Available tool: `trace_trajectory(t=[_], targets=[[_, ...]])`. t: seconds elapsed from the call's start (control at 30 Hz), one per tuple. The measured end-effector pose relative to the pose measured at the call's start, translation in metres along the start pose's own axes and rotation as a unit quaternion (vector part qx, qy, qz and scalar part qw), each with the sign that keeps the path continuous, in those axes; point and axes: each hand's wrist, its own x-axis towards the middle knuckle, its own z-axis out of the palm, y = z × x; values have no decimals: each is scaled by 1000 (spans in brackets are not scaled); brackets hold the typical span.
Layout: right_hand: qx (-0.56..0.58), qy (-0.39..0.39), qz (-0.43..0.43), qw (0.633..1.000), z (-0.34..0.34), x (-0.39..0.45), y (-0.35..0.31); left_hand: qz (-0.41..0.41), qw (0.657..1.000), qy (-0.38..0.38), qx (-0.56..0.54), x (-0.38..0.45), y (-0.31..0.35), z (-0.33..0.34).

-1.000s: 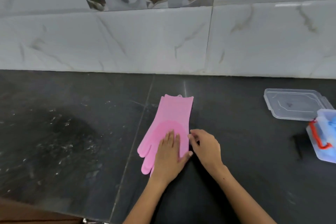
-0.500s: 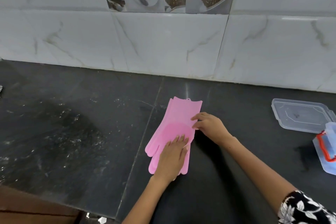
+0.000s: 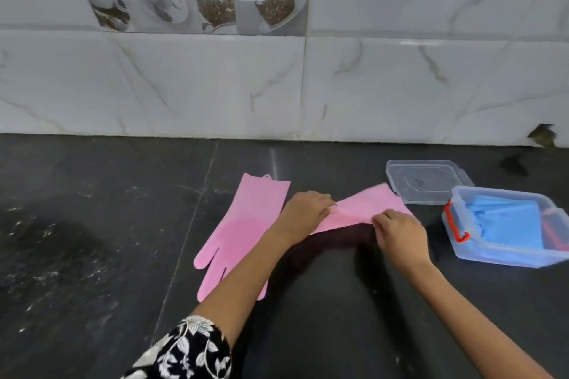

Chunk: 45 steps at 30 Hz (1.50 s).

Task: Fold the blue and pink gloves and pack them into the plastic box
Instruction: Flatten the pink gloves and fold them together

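— Two pink gloves are out on your dark counter (image 3: 92,255), right?

— Yes. One pink glove (image 3: 243,231) lies flat, cuff toward the tiled wall (image 3: 184,86), fingers toward you, with your left forearm crossing over its fingers. The second pink glove (image 3: 366,206) is lifted between your hands.

— How are you gripping it?

— Your left hand (image 3: 303,209) pinches its near-left end, fingers curled. Your right hand (image 3: 400,231) pinches its lower edge.

— And the box?

— Your plastic box (image 3: 498,258) sits to the right with the blue gloves (image 3: 505,221) inside, its lid (image 3: 428,180) flat just behind it.
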Motion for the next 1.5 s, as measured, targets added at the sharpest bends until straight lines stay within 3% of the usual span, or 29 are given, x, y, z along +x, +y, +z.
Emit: trace_trajectory(t=[0.1, 0.17, 0.23, 0.33, 0.4, 0.5, 0.63, 0.73, 0.87, 0.97, 1.07, 1.27, 1.5], targets=[[9, -28, -12, 1000, 1, -39, 5, 81, 990, -79, 88, -2, 5, 14], [21, -75, -30, 997, 5, -59, -6, 68, 988, -116, 74, -20, -2, 20], [34, -122, -52, 991, 9, -69, -17, 11, 990, -134, 30, -43, -9, 23], [106, -171, -52, 978, 11, -71, -20, -71, 994, -77, 31, -64, -1, 35], [152, -149, -39, 976, 10, -60, -17, -110, 988, -74, 85, -65, 19, 53], [158, -102, -6, 982, 22, -30, -6, -202, 973, -77, 82, -55, 48, 82], [133, -140, 15, 981, 34, 6, 8, -279, 955, -56, 84, -40, 63, 104], [120, -113, 9, 986, 36, 15, 11, -242, 963, -60, 101, -30, 52, 108], [153, -94, 99, 979, 31, 1, 17, -77, 983, -101, 132, -15, 16, 93], [199, -80, 162, 963, 28, -22, 22, 11, 971, -108, 214, 4, 2, 84], [242, -66, 214, 944, 27, -41, 20, -17, 972, -81, 221, 18, 16, 85], [262, -40, 258, 929, 29, -54, 17, -108, 994, -31, -3, -1, 79, 119], [234, -22, 253, 938, 32, -48, 27, -78, 994, 20, 78, -2, 89, 134]])
